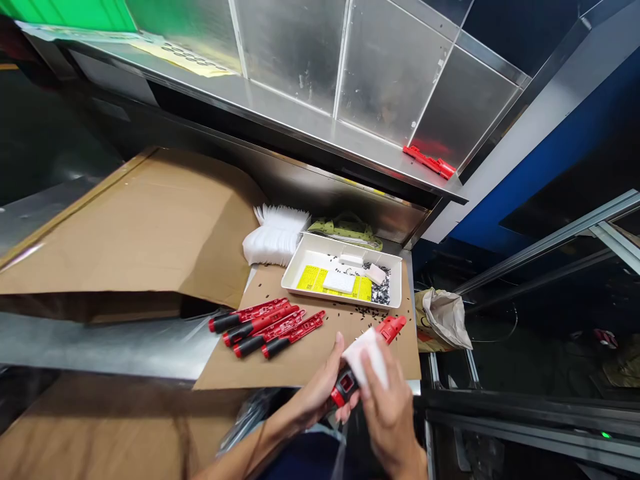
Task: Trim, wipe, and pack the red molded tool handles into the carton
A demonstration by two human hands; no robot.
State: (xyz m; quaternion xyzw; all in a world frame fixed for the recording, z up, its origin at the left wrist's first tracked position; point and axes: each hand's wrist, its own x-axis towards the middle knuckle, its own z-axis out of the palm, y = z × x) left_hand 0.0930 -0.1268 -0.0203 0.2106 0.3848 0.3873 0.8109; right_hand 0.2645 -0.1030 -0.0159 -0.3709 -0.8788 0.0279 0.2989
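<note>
My left hand (326, 381) is wrapped round the black and red end of a tool housing (346, 381), held tilted above the cardboard's front right edge. My right hand (393, 400) presses a piece of thin white foam (367, 353) against the housing's middle. The red tip sticks out beyond the foam; I cannot tell whether the foam is a sleeve or a loose sheet. To the left, several red and black housing pieces (273, 327) lie side by side on the cardboard sheet (235, 373).
Behind stands a white tray (287, 277) with small black parts and white blocks; more black bits lie around it. A stack of white foam pieces (275, 237) sits beside a large cardboard box (135, 227). One red piece (430, 162) rests on the metal ledge. A bag (443, 320) stands right.
</note>
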